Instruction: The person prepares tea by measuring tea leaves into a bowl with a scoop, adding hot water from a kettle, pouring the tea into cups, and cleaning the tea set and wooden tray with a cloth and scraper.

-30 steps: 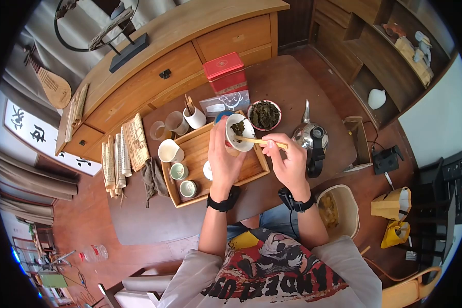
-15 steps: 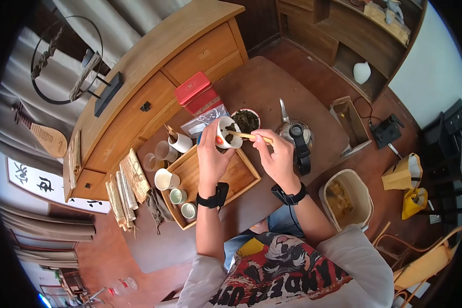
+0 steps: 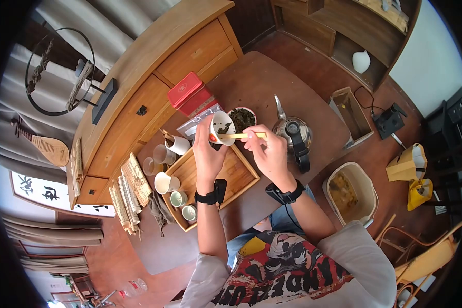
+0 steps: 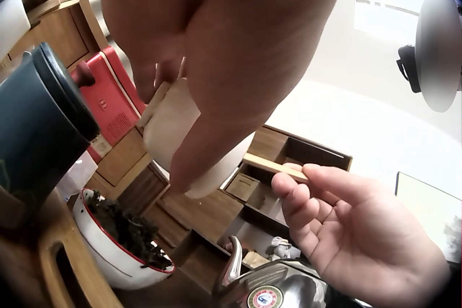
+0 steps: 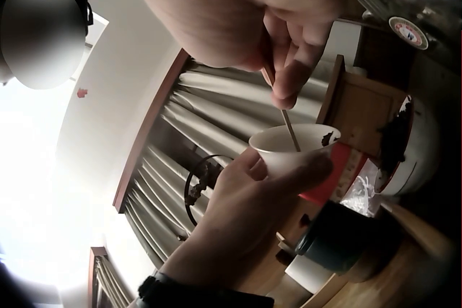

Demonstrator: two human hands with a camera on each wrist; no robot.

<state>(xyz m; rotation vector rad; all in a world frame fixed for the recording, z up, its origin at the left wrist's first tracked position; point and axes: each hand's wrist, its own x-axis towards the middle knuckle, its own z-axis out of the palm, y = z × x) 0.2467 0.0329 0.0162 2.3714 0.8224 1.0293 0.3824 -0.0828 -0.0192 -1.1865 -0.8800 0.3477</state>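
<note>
My left hand [image 3: 208, 159] grips a small white bowl [image 3: 223, 123], tipped so its mouth faces right. Dark wet tea leaves [image 5: 327, 138] cling inside it. My right hand [image 3: 272, 156] pinches a slim bamboo tea pick [image 3: 241, 136] between thumb and fingers, and its far end reaches inside the bowl. Behind the bowl stands a larger red-rimmed bowl [image 4: 126, 250] heaped with dark leaves. Below the hands lies a wooden tea tray [image 3: 239, 172], and a dark teal vessel [image 4: 43, 120] sits by it, mostly hidden in the head view.
A white pitcher [image 3: 166, 183] and small cups [image 3: 179, 198] line the tray's left side. A steel kettle [image 3: 295, 132] stands at right, a red tin [image 3: 191, 95] behind. On the floor are a waste bin [image 3: 369, 197] and a box [image 3: 362, 120]. Scrolls [image 3: 131, 200] lie at left.
The head view has turned, shifting the scene. The left hand still grips the small bowl; the right hand still pinches the pick, which now lies flatter across the bowl's mouth.
</note>
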